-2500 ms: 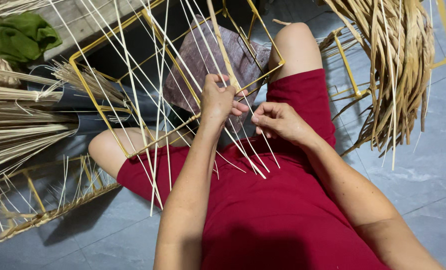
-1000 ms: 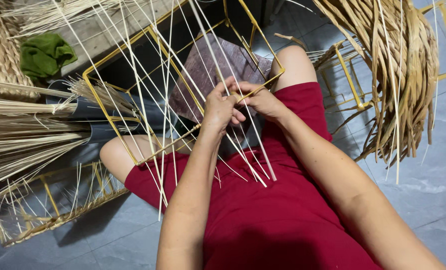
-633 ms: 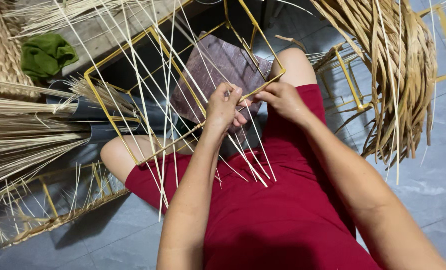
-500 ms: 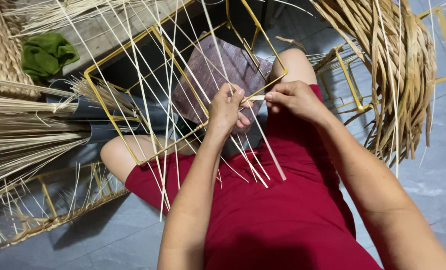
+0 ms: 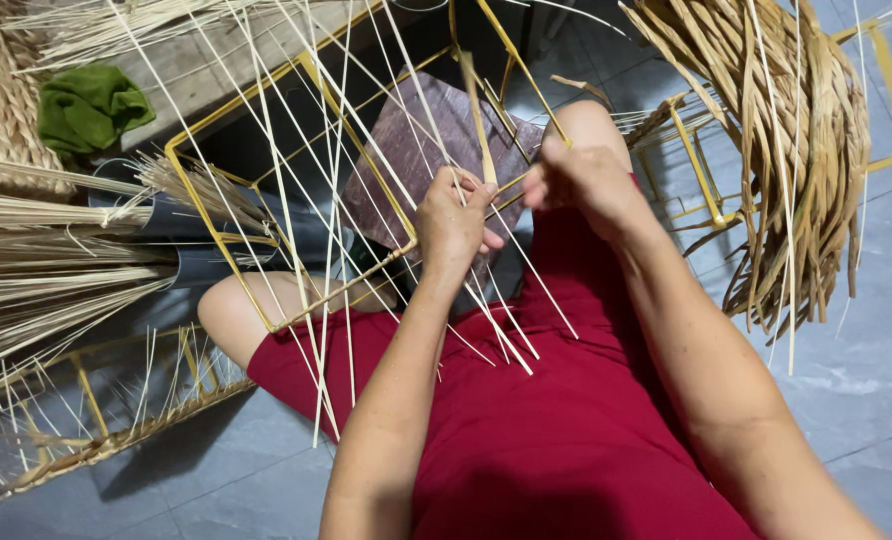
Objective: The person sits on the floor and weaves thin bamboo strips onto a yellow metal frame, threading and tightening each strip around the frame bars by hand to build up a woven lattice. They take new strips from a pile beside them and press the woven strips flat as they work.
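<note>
Left hand (image 5: 453, 215): closed, pinching pale reed strands (image 5: 486, 300) against yellow wire frame (image 5: 296, 300) resting on lap. Right hand (image 5: 578, 180): at 3 o'clock, fingers closed on flat straw strip (image 5: 478, 125) rising toward 12. Dried straw bundle (image 5: 796, 160): 2 o'clock. Green cloth (image 5: 91, 105): 10 o'clock.

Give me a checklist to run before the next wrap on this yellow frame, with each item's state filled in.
1. Left hand steadies the yellow wire frame at its near rail: ok.
2. Right hand pinches the flat straw strip: ok, strip rises upright from the fingers.
3. Strip sits against the rail between both hands: cannot tell, fingers hide it.
4. Thin reeds stay fanned across the frame: ok.
5. Spare straw bundle lies within reach on the right: probably ok.
6. Frame rests on the lap: ok.
</note>
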